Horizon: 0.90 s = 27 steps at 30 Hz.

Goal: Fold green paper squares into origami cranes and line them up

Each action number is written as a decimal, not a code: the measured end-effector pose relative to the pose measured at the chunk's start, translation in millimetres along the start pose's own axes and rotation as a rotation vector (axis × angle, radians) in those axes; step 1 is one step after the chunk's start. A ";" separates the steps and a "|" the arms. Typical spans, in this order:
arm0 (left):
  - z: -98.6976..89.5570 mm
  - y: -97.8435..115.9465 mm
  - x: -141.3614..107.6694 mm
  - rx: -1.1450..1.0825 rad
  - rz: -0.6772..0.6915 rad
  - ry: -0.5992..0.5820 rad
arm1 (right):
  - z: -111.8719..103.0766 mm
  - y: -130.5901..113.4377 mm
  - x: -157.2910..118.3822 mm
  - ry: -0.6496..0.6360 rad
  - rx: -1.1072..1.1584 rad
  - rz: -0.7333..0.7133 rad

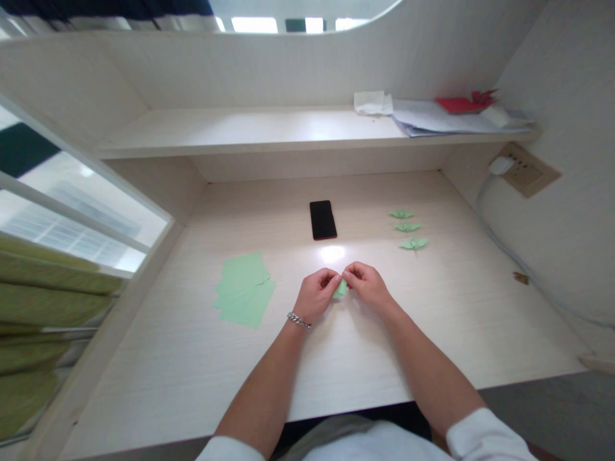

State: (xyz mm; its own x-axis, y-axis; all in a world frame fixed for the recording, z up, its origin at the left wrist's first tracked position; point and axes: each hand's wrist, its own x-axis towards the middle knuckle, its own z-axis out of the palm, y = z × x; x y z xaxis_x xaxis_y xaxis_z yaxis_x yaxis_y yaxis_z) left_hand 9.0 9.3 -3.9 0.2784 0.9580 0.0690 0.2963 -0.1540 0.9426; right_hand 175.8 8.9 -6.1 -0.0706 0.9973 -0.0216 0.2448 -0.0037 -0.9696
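Note:
Between my two hands is a small piece of folded green paper, mostly covered by fingers. My left hand, with a chain bracelet on its wrist, pinches the paper's left side. At its upper right edge, my right hand pinches it with thumb and forefinger. Both hands are low over the middle of the desk. Left of them lies a fanned stack of green paper sheets. Three folded green paper cranes sit in a column to the right.
A black phone lies beyond my hands. The shelf above holds white papers, a crumpled tissue and red folded paper. On the right wall, a plug with a grey cable sits in a socket.

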 end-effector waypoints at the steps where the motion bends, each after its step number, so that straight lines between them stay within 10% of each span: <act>1: -0.8 0.1 0.3 0.003 -0.007 -0.012 | -0.4 0.5 0.7 0.024 0.006 0.002; 27: 1.7 -3.1 3.0 -0.086 -0.069 0.136 | 1.8 4.3 8.8 0.092 0.314 0.078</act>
State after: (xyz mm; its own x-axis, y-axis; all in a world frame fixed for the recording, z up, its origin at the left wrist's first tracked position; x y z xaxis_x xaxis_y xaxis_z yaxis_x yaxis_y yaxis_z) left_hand 10.4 12.2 -7.2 0.1318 0.9904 0.0418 0.2299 -0.0716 0.9706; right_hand 174.4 17.4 -10.9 0.0281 0.9955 -0.0903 -0.0645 -0.0883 -0.9940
